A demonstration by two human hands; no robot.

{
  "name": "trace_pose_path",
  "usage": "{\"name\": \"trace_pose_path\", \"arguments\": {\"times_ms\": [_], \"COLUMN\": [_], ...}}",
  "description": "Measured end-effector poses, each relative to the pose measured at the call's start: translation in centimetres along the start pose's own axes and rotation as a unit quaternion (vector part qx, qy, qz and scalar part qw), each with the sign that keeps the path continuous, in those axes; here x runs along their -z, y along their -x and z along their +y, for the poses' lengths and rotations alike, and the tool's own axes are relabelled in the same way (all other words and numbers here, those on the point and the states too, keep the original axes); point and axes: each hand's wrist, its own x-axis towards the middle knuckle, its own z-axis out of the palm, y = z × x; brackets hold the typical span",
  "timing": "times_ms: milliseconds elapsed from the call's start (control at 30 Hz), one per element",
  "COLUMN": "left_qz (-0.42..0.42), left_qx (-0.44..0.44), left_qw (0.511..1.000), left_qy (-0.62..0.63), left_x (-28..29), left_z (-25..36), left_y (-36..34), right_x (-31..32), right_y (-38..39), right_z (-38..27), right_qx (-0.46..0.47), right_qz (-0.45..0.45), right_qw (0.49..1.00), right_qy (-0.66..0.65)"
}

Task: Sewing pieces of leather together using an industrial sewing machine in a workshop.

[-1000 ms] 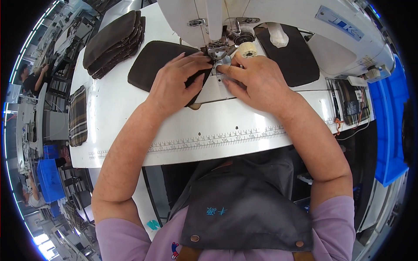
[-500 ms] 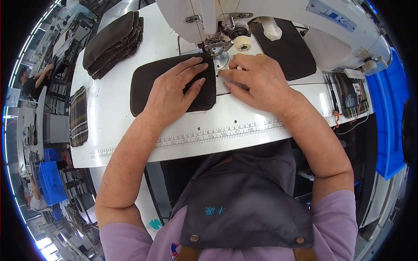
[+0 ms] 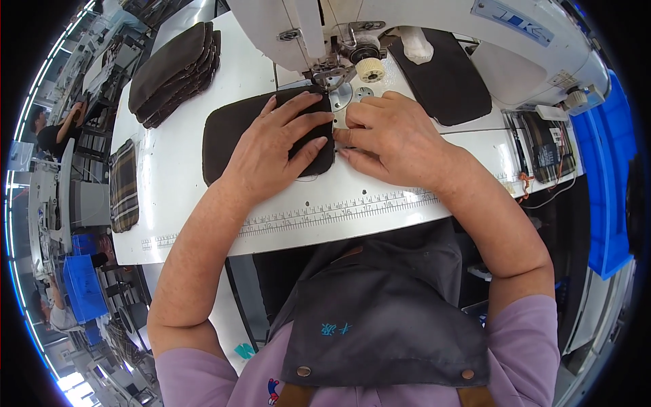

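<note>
A: ok so where's the dark brown panel (image 3: 227, 136) in relation to the fingers?

B: flat on the white desk (image 3: 176, 214), mostly under the left hand (image 3: 261, 149). That's the nearer hand for sure, it's lying right on top, toward the panel's right half. The right hand (image 3: 407, 142) sits over to the right, with its fingertips by the panel's right edge, so from those fingers the panel lies straight off to the left.

A: anything actually gripped?

B: left fingers are spread and loose, resting on the surface, not wrapped round anything. Right fingers are curled. Can't tell if they're pinching that edge or just touching next to it.

A: and which way does the panel point?

B: it's a rounded rectangle so no real nose to it. Long axis goes left to right across the person's front, right end tipped slightly away from them. One short side faces the right hand, and the far right corner is up by the presser foot (image 3: 324, 81) of the sewing machine (image 3: 268, 17). Can't see whether the foot is on it or only beside it.

A: so that short side runs from the foot back toward the person?

B: yep, pretty much.
</note>
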Motion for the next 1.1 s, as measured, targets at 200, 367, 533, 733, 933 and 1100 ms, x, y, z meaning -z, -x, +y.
{"name": "trace_pose_path", "arguments": {"times_ms": [200, 367, 533, 733, 933, 1100], "left_qz": [0.012, 0.035, 0.058, 0.006, -0.013, 0.003], "left_qx": [0.025, 0.033, 0.0, -0.05, -0.049, -0.092], "left_qw": [1.0, 0.999, 0.998, 0.997, 0.996, 0.994], "left_qy": [0.008, -0.006, -0.011, 0.067, 0.069, 0.05], "left_x": [-0.4, -0.7, -0.5, -0.1, 0.1, -0.1], "left_z": [-0.6, -1.4, -1.8, -1.1, -1.2, -1.2], "left_y": [0.3, -0.6, -0.8, 0.4, 0.4, 0.6], "right_x": [-0.1, -0.3, -0.1, 0.3, 0.2, 0.5], "right_y": [-0.3, -0.4, -0.1, 0.0, 0.2, 0.2], "right_z": [-0.3, 0.0, -0.2, -0.4, -0.5, 0.0], "right_qx": [0.013, 0.007, 0.026, 0.042, 0.039, 0.032], "right_qz": [0.011, 0.021, 0.028, 0.023, 0.019, 0.01], "right_qw": [1.0, 0.998, 0.998, 0.999, 0.999, 0.999], "right_qy": [0.017, 0.051, 0.048, 0.012, 0.0, -0.037]}}
